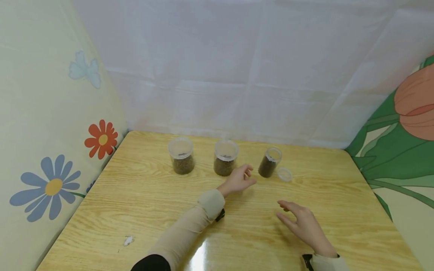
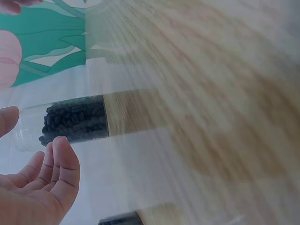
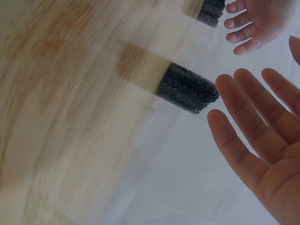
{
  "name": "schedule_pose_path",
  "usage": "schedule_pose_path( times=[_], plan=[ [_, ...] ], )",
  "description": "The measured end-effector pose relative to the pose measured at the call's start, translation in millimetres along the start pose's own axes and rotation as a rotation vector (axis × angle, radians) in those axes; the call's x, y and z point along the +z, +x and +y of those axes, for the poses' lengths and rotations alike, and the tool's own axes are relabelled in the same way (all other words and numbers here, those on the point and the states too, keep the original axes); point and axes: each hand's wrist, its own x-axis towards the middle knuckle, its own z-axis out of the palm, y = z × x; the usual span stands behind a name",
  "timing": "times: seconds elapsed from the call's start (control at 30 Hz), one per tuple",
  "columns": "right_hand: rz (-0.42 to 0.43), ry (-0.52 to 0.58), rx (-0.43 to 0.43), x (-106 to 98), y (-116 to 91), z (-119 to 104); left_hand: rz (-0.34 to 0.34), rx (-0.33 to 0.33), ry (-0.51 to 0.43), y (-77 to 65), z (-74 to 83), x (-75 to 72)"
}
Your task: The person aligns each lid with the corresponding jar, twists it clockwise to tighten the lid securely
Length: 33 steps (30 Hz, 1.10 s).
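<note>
My left hand [image 1: 238,179] hovers between the middle jar and the narrow jar, its fingers loosely bent and holding nothing. Dark beans, like coffee beans, fill the lower part of the narrow clear jar [image 1: 268,165]. In the left wrist view that jar [image 2: 77,119] stands just beyond the fingertips. A small round clear lid [image 1: 285,174] lies on the table to the jar's right. Nearer the front, my right hand [image 1: 305,225] is held with thumb and fingers apart, nothing in it. The right wrist view shows its extended fingers [image 3: 253,131] in front of a jar of beans [image 3: 187,89].
Two wider clear jars, the middle jar [image 1: 225,162] and the left jar [image 1: 181,158], stand in line with the narrow one, each partly filled with brown contents. White cloth [image 1: 220,82] hangs behind the wooden table [image 1: 142,188]. A pale worn patch [image 1: 129,241] marks the front left.
</note>
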Motion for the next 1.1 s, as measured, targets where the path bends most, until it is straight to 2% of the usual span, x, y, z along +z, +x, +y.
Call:
schedule_pose_path(
  times=[0.23, 0.57, 0.77, 0.93, 1.1],
  plan=[
    [-0.012, 0.002, 0.02, -1.0, 0.3, -0.9, 0.011, -0.038, -0.029, 8.3, -1.3, 3.4],
    [-0.038, -0.009, 0.046, -1.7, 1.4, -1.3, 0.012, -0.07, -0.011, 22.5, -8.2, 12.3],
    [-0.049, -0.011, 0.063, -1.5, 2.3, -1.2, 0.055, -0.068, -0.005, 31.4, -6.9, 16.5],
    [-0.061, 0.0, 0.093, -2.4, 2.2, -1.2, 0.071, -0.077, -0.016, 45.5, -3.7, 20.8],
    [-0.07, 0.0, 0.117, -3.5, 0.8, -1.1, 0.063, -0.042, -0.023, 56.6, -1.4, 25.6]
  ],
)
